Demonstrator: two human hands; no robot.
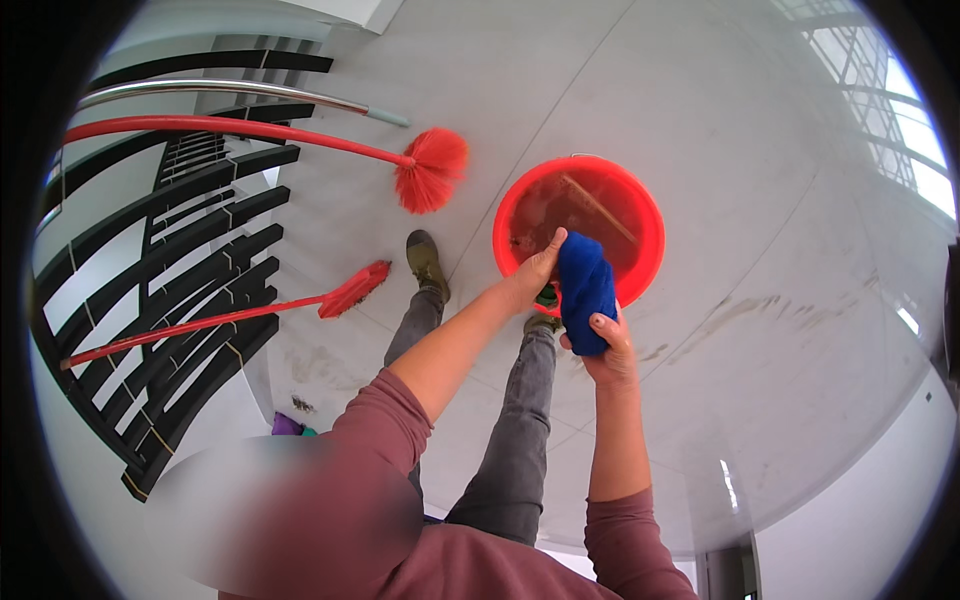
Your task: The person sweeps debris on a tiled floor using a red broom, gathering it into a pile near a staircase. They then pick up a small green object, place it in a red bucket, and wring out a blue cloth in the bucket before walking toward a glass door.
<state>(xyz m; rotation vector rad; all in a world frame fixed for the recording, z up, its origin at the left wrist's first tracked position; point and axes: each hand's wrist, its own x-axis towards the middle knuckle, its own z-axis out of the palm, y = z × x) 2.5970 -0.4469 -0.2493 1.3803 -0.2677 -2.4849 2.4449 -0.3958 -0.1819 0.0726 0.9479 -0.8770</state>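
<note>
A dark blue cloth (586,289), bunched into a thick twisted roll, is held between my two hands. My left hand (541,268) grips its upper end, thumb pointing away from me. Around the lower end, my right hand (611,345) is closed with the thumb across the front. Both hands are over the near rim of a red bucket (654,225). Murky brownish water (547,202) stands in the bucket, and a thin stick-like strip (600,210) lies slanted across it. Something green (547,297) shows partly behind my left wrist; I cannot tell what it is.
A red-bristled round brush (431,171) on a long red handle, a metal pole (247,88) and a red broom (356,289) lean at the left by black railings (187,191). Dirty smears (757,304) mark the pale tiled floor. My shoe (426,259) is left of the bucket.
</note>
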